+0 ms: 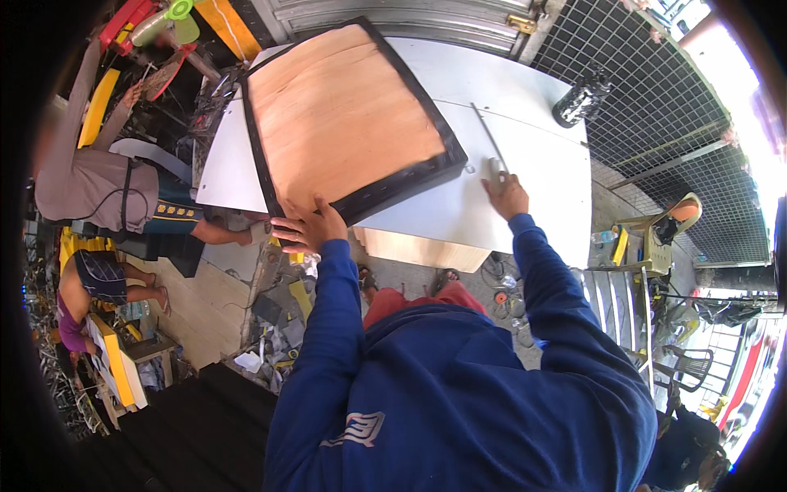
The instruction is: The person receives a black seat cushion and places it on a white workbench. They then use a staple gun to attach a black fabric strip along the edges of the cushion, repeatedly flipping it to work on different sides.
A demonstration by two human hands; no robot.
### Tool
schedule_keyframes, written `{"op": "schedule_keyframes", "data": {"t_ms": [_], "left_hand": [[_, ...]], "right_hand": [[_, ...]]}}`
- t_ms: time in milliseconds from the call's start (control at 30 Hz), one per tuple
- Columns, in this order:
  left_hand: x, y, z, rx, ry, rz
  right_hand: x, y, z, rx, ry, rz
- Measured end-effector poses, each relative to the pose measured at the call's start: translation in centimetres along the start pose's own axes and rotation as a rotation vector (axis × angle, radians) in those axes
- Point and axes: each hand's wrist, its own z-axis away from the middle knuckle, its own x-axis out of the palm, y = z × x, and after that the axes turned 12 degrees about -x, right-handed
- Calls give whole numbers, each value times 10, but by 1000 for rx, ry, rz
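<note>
A white tabletop (545,184) spans the upper middle of the frame; on it, left of centre, lies the wood-backed panel (344,102), set askew, its bare face up and its edges wrapped in black covering; it looks stiff and moderately light for its breadth, the wood perhaps grippy, the black wrap perhaps smoother and easier to scuff; two opposite edges look the best hold, palms flat beneath, clear of the wrap's raw inner margin; a dark bottle (582,98) stands at the upper right; and here's the left hand (310,225), fingers spread over the panel's lower-left corner, steadying rather than pinching, I'd judge; the right hand (508,197) sits right of centre, at the lower end of a slim grey rod (487,131); whether those fingers pinch it, I can't tell.
</note>
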Motion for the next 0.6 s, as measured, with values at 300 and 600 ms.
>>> {"op": "schedule_keyframes", "data": {"t_ms": [300,600], "left_hand": [[-62,-38,67,582,-225,87],[-63,-51,29,941,-156,149]], "right_hand": [[13,-34,-48,-194,233,18],[33,-74,-69,-141,-49,254]]}}
